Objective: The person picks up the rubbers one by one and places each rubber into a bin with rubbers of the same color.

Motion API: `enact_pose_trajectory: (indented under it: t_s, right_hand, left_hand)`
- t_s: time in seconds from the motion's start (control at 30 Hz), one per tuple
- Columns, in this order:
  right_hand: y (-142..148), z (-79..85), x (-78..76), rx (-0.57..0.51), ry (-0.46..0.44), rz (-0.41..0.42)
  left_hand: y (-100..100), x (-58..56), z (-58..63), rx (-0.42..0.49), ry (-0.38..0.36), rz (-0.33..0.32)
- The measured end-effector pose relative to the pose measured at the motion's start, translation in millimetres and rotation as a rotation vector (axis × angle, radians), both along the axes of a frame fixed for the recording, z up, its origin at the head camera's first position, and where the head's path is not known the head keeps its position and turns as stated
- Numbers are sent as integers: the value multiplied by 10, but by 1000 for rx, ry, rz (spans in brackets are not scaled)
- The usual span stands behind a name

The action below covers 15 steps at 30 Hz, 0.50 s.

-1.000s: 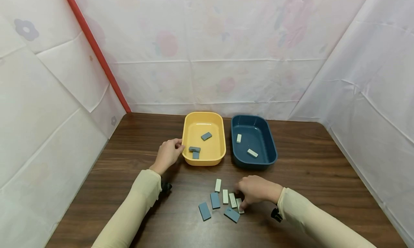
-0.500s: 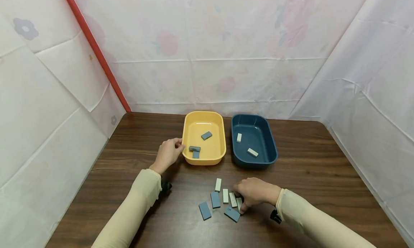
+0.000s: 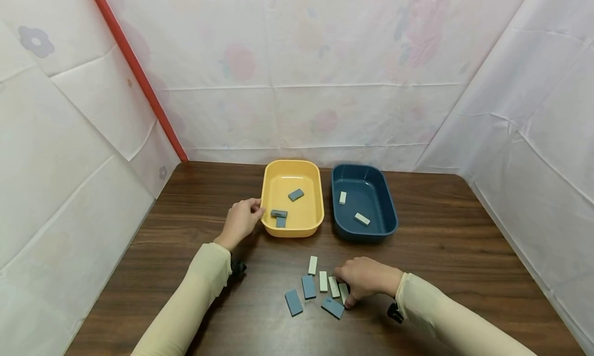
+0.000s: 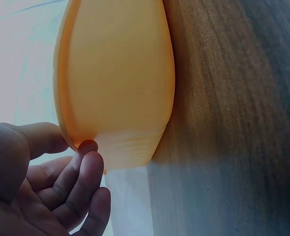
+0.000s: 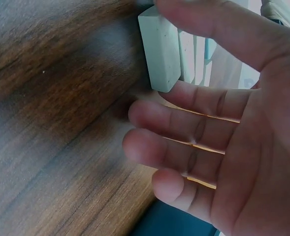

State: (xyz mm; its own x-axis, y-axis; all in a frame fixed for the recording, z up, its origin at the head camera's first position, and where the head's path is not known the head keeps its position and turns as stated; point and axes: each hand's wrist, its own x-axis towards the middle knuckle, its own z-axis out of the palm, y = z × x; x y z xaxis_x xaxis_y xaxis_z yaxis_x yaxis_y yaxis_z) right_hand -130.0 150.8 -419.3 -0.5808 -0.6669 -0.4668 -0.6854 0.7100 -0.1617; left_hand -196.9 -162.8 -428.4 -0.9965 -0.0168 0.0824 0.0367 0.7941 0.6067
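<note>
My left hand (image 3: pixel 238 223) pinches the near left rim of a yellow plastic tub (image 3: pixel 293 232); in the left wrist view the thumb and fingertips meet at the rim (image 4: pixel 57 83). My right hand (image 3: pixel 368 277) is low over the table, thumb and index finger at the two ends of a pale green block (image 5: pixel 159 51). Its other fingers extend loosely, holding nothing. Beside that block lie more pale ones, such as one block (image 3: pixel 333 287) right next to it, another pale block (image 3: pixel 323 281) and a farther one (image 3: pixel 313 265).
Three blue-grey blocks, one a slate block (image 3: pixel 332 308) near my right thumb, lie on the brown table (image 3: pixel 250 314). Several blue-grey blocks, including one blue-grey block (image 3: pixel 296 194), are inside the yellow tub. A dark blue tub (image 3: pixel 364 237) to its right contains two pale blocks.
My right hand has shifted slightly down and left, its thumb and index finger closing at the ends of the rightmost pale block. The left hand stays on the yellow rim.
</note>
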Motion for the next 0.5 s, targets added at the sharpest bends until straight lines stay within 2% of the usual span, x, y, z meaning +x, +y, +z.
enact_pose_trajectory:
  t_s: [0.3, 0.5]
  right_hand:
    - [20, 45, -15, 5, -15, -14]
    - [37, 76, -11, -44, 29, 3]
  left_hand:
    - [0, 5, 1, -5, 11, -3]
    - [-2, 11, 3, -2, 13, -7]
